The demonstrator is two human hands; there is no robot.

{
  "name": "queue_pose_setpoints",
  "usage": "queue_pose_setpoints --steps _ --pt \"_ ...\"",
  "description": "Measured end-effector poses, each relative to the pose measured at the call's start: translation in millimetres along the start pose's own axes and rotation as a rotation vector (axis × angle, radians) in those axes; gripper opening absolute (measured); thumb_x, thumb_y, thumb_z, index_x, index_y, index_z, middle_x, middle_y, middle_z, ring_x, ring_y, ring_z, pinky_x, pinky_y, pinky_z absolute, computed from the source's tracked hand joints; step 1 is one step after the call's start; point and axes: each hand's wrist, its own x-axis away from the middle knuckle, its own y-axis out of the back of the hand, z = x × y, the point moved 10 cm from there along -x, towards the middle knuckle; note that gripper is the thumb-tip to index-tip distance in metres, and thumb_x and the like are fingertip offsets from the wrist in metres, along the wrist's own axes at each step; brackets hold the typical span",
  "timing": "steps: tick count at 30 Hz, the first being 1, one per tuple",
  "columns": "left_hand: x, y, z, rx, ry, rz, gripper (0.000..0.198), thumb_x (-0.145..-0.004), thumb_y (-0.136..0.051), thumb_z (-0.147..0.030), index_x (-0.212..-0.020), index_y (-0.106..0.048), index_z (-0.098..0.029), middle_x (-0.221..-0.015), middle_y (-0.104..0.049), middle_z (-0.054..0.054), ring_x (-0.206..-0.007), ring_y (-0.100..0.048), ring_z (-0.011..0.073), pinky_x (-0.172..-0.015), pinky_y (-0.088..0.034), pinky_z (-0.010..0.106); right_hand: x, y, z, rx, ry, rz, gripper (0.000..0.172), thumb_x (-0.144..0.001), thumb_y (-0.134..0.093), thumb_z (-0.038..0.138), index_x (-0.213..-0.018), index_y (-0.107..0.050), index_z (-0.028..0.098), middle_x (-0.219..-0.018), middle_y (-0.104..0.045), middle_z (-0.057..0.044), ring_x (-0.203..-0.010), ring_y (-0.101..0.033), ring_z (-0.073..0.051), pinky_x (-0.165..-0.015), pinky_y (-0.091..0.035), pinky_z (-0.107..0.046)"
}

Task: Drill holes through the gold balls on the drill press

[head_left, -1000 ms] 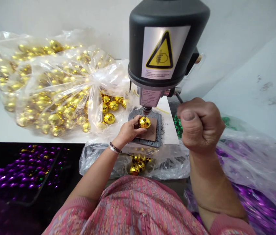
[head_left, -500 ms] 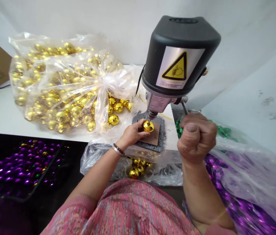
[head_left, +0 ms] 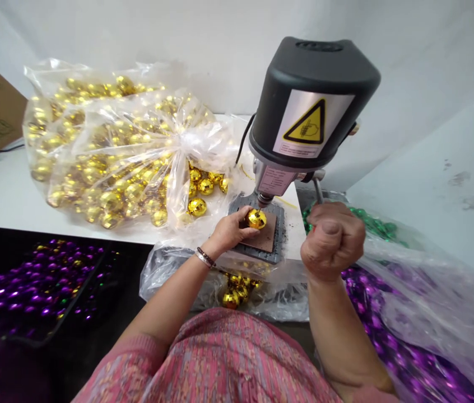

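A shiny gold mirror-ball bauble [head_left: 256, 219] rests on a brown pad [head_left: 264, 239] over the grey base of a bench drill press [head_left: 315, 106]. My left hand [head_left: 231, 228] pinches the bauble between thumb and fingers from the left. Directly above it is the drill chuck [head_left: 264, 198], its thin bit reaching down to the ball's top; whether the tip is inside the ball, I cannot tell. To the right, my right hand [head_left: 333, 239] is wrapped in a fist round the press's metal lever [head_left: 318, 189], with the lever's end hidden in my palm.
A clear plastic bag [head_left: 111, 151] of gold baubles spreads over the white table [head_left: 5, 207], with loose ones [head_left: 197, 206] near its mouth. More gold baubles [head_left: 232, 296] lie below the table's front edge. Purple baubles [head_left: 43, 280] sit lower left, and bagged purple ones [head_left: 388, 330] lower right.
My right hand has shifted slightly left with the lever. My left hand keeps its hold on the bauble under the bit. The whole view has shifted a little.
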Motion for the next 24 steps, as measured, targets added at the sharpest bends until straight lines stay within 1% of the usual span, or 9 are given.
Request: queue_pose_setpoints --steps 4,7,10,14,16,17,19,22,24 --pt "1.4 -0.1 -5.7 0.053 -0.025 0.033 0.062 -0.073 -0.078 -0.028 -0.132 -0.061 -0.019 -0.1 -0.073 0.002 -0.092 -0.066 0.02 -0.081 -0.051 0.027 -30.7 1.7 2.1 0.04 -0.104 -0.034 0.02 -0.097 -0.046 0.028 -0.083 -0.058 0.018 -0.071 -0.058 0.002 -0.066 -0.057 -0.005 -0.065 -0.045 -0.024" --pt "4.4 -1.0 -8.8 0.088 -0.079 0.073 0.061 -0.072 -0.076 -0.025 -0.13 -0.06 -0.02 -0.099 -0.071 -0.001 -0.087 -0.064 0.0172 -0.08 -0.05 0.026 -48.7 1.6 -2.4 0.043 -0.228 -0.072 0.032 -0.098 -0.046 0.038 -0.075 -0.055 0.017 -0.065 -0.052 0.004 -0.059 -0.051 -0.002 -0.061 -0.042 -0.021" --pt "12.8 4.0 -7.2 0.116 -0.137 0.108 0.063 -0.073 -0.071 -0.025 -0.134 -0.058 -0.019 -0.109 -0.071 0.002 -0.095 -0.065 0.0188 -0.087 -0.052 0.03 -53.2 0.0 -4.4 0.024 -0.274 -0.094 0.038 -0.097 -0.047 0.046 -0.074 -0.053 0.017 -0.062 -0.048 0.006 -0.054 -0.045 0.0 -0.062 -0.042 -0.022" --pt "37.6 19.1 -15.9 0.059 -0.353 0.223 0.067 -0.069 -0.068 -0.02 -0.136 -0.06 -0.019 -0.138 -0.063 0.01 -0.123 -0.059 0.0256 -0.107 -0.047 0.039 -47.2 1.6 -9.3 0.034 -0.329 -0.124 0.042 -0.095 -0.047 0.053 -0.074 -0.053 0.017 -0.061 -0.047 0.006 -0.053 -0.046 -0.002 -0.063 -0.043 -0.026" --pt "45.1 33.9 -14.5 0.0 -0.382 0.227 0.064 -0.071 -0.067 -0.021 -0.135 -0.063 -0.022 -0.14 -0.063 0.01 -0.119 -0.062 0.0248 -0.105 -0.049 0.039 -44.9 2.4 -10.2 0.042 -0.346 -0.135 0.043 -0.094 -0.047 0.055 -0.074 -0.053 0.017 -0.06 -0.047 0.006 -0.055 -0.048 -0.003 -0.064 -0.043 -0.027" --pt "43.8 45.4 -9.7 -0.036 -0.343 0.177 0.059 -0.074 -0.065 -0.021 -0.134 -0.064 -0.022 -0.133 -0.067 0.01 -0.111 -0.066 0.0229 -0.101 -0.051 0.038 -44.5 2.7 -10.0 0.045 -0.348 -0.141 0.044 -0.094 -0.047 0.056 -0.074 -0.053 0.018 -0.059 -0.047 0.006 -0.055 -0.049 -0.004 -0.063 -0.042 -0.028" --pt "35.7 77.0 3.7 -0.149 -0.204 -0.028 0.049 -0.082 -0.056 -0.019 -0.13 -0.066 -0.021 -0.115 -0.074 0.008 -0.096 -0.069 0.0195 -0.096 -0.053 0.036 -44.1 3.7 -9.5 0.058 -0.351 -0.155 0.044 -0.094 -0.047 0.057 -0.074 -0.053 0.018 -0.059 -0.046 0.005 -0.056 -0.05 -0.005 -0.063 -0.041 -0.028" --pt "28.0 121.5 18.8 -0.414 0.014 -0.356 0.045 -0.088 -0.046 -0.012 -0.127 -0.067 -0.018 -0.115 -0.074 0.011 -0.108 -0.068 0.0222 -0.104 -0.048 0.037 -44.3 3.9 -9.2 0.076 -0.348 -0.159 0.045 -0.094 -0.046 0.057 -0.073 -0.053 0.018 -0.058 -0.046 0.005 -0.056 -0.05 -0.005 -0.062 -0.04 -0.029" --pt "22.2 130.1 26.3 -0.591 0.129 -0.382 0.04 -0.09 -0.046 -0.016 -0.124 -0.067 -0.015 -0.123 -0.071 0.016 -0.117 -0.065 0.0275 -0.104 -0.048 0.039 -44.4 2.9 -9.6 0.08 -0.345 -0.144 0.045 -0.094 -0.046 0.057 -0.073 -0.054 0.018 -0.058 -0.047 0.005 -0.055 -0.05 -0.005 -0.06 -0.039 -0.028"
